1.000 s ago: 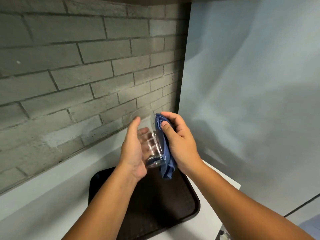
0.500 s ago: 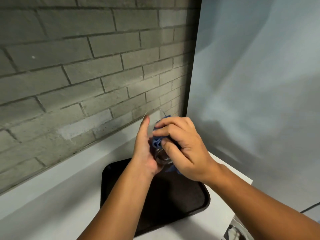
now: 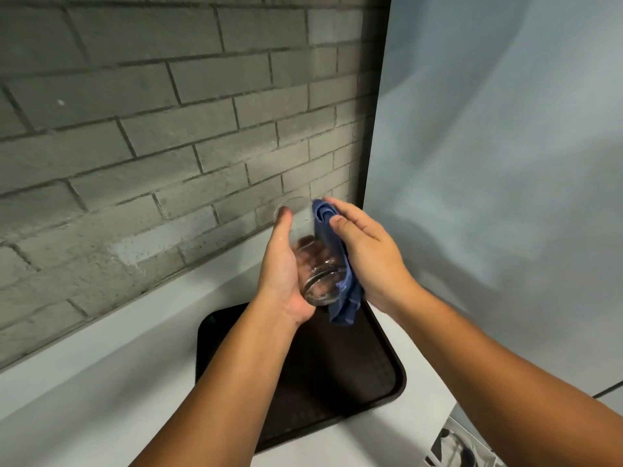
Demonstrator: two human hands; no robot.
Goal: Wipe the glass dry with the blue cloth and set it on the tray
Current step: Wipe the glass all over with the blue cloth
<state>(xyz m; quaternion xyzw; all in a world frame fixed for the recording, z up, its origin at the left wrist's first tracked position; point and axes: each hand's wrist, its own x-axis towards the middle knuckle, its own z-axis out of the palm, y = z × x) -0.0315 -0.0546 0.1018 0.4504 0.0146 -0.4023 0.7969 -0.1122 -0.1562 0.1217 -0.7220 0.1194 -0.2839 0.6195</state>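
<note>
The person stands at the white counter with both arms out in front, working above the dark tray that lies flat on it. The left hand is wrapped around the glass, thumb up along the near wall almost to the rim, fingers curled round the far side and showing through the clear wall. The glass is in the air over the back end of the tray, tipped so that its mouth points up and away toward the grey brick wall and its thick base faces back toward the person. The right hand is pressed flat, fingers nearly straight, against the blue cloth, pinning it to the right side of the glass; the loose tail of the cloth hangs below the base, just over the tray.

To my eye the wiping is in mid-course and the setting down is not yet done.

The danger I see is the grip. A wet, smooth glass held by one bare hand could twist or slide out if the cloth hand pushes hard or drags sideways, and it would drop on the tray or the counter edge. The cloth reaches only one side, so the inside and the base may stay damp unless it is worked round. The hanging tail could also get trapped under the base when the glass goes down, leaving it standing crooked.
</note>
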